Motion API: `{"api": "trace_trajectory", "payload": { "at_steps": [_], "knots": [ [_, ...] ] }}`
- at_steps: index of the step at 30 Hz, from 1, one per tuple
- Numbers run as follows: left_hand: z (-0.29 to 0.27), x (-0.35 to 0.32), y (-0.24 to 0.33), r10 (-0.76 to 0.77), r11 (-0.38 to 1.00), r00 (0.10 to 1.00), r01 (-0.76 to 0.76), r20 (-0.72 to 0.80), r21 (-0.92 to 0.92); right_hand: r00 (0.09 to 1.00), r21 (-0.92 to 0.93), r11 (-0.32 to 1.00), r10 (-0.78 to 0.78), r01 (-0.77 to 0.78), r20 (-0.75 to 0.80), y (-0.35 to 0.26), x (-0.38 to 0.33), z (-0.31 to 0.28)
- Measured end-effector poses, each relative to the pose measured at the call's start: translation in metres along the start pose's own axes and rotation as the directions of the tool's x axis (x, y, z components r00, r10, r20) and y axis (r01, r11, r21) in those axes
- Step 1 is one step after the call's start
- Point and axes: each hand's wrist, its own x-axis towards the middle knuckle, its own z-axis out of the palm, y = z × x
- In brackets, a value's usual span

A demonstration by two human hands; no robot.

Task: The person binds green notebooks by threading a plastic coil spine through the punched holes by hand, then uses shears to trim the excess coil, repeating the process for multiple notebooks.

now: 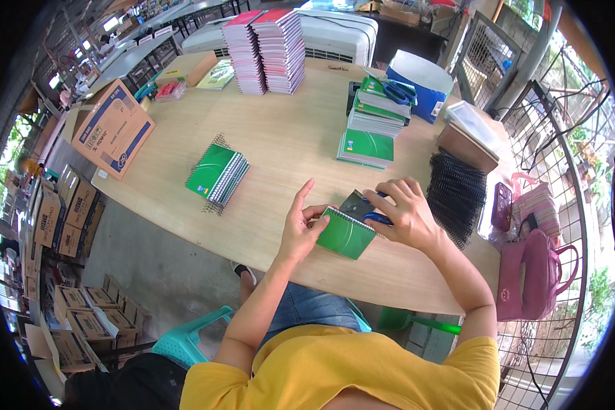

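A small green spiral notebook (346, 234) is tilted up just over the near side of the table, its wire binding along the upper edge. My left hand (305, 227) grips its left end, thumb on the green cover and index finger raised. At the binding's right end, my right hand (406, 213) is closed round a blue-handled hand tool (378, 219); its jaws or blades are hidden, so its kind is unclear. A dark grey flat piece (354, 204) shows behind the notebook. Left of my hands lies a pile of green spiral notebooks (219, 172) with wire coils sticking out.
On the table (280, 140) stand two tall stacks of red notebooks (277, 55), green notepads (366, 147) with blue scissors (398, 92) on top, and a cardboard box (113, 130). Black binding coils (456, 195) lie at the right, near a pink bag (536, 277).
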Motion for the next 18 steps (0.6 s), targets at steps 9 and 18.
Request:
{"api": "trace_trajectory", "payload": {
  "at_steps": [9, 18],
  "knots": [
    [-0.003, -0.004, -0.004, 0.001, 0.997, 1.0, -0.001, 0.005, 0.074, 0.961, -0.231, 0.934, -0.278, 0.273, 0.011, -0.004, 0.026, 0.0],
    [-0.002, -0.005, -0.004, -0.017, 0.996, 1.0, 0.017, -0.001, 0.085, 0.917, -0.354, 0.85, -0.391, 0.391, 0.074, -0.002, 0.026, -0.001]
  ]
}}
